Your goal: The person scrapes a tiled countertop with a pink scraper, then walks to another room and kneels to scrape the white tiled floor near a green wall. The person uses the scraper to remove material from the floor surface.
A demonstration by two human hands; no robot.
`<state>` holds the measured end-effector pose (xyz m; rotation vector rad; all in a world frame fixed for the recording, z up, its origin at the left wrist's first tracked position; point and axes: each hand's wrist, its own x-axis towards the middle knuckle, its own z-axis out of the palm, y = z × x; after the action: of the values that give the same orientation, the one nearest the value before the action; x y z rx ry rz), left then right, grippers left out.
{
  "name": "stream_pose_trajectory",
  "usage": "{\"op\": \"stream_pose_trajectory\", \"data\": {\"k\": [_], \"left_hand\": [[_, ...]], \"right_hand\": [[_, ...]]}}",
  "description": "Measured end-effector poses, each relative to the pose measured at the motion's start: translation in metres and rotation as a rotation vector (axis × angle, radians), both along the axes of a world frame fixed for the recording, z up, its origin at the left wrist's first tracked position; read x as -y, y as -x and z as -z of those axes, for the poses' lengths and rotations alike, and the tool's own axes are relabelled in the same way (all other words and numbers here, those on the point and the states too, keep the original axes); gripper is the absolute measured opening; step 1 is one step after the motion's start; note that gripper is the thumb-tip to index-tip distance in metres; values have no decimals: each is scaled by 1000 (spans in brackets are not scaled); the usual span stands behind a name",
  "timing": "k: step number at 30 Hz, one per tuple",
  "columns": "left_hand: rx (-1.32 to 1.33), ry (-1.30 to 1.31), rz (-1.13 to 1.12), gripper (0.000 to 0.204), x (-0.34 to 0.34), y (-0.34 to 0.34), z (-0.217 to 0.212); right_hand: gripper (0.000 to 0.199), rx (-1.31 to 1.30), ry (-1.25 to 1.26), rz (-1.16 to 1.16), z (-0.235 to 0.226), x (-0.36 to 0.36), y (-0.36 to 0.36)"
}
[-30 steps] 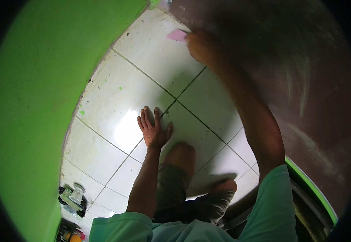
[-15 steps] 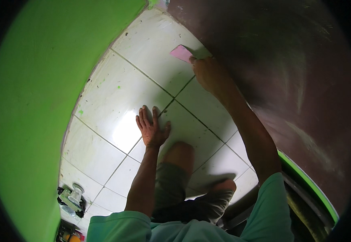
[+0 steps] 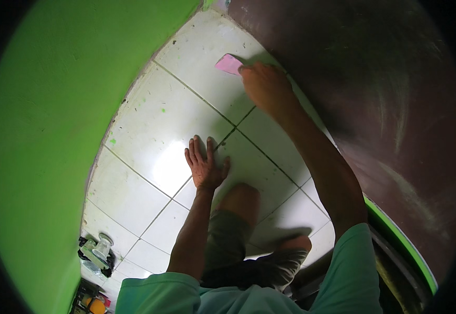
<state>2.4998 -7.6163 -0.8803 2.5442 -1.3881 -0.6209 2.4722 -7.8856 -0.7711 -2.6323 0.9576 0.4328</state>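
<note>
A pink flat scraper (image 3: 228, 64) lies with its blade against the white tiled floor (image 3: 128, 196), far ahead near the dark wall. My right hand (image 3: 267, 89) is closed round its near end, so that end is hidden by the fingers. Flat on the tiles beside a grout line, my left hand (image 3: 206, 163) rests with its fingers spread and holds nothing. Small dark specks and green paint spots (image 3: 163, 110) dot the tiles left of the scraper.
A green wall (image 3: 45, 131) rises on the left and a dark brown wall (image 3: 395, 104) on the right; they narrow toward a far corner. At the lower left, a clear cup-like object (image 3: 102, 248) lies with black plastic and other small items, near an orange round thing (image 3: 96, 305).
The scraper and my right hand have shifted slightly left over the tiles. My left hand keeps its place on the floor, while the whole view has turned a little.
</note>
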Motion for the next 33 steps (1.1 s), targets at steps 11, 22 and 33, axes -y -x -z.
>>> {"op": "stream_pose_trajectory", "data": {"k": [11, 22, 33], "left_hand": [[21, 21, 10, 80, -3, -4, 4], [-54, -77, 11, 82, -2, -7, 1], [-65, -62, 3, 79, -3, -6, 3]], "right_hand": [[22, 18, -56, 24, 3, -8, -50], [25, -118, -123, -25, -8, -32, -80], [22, -42, -124, -34, -4, -34, -100]]}}
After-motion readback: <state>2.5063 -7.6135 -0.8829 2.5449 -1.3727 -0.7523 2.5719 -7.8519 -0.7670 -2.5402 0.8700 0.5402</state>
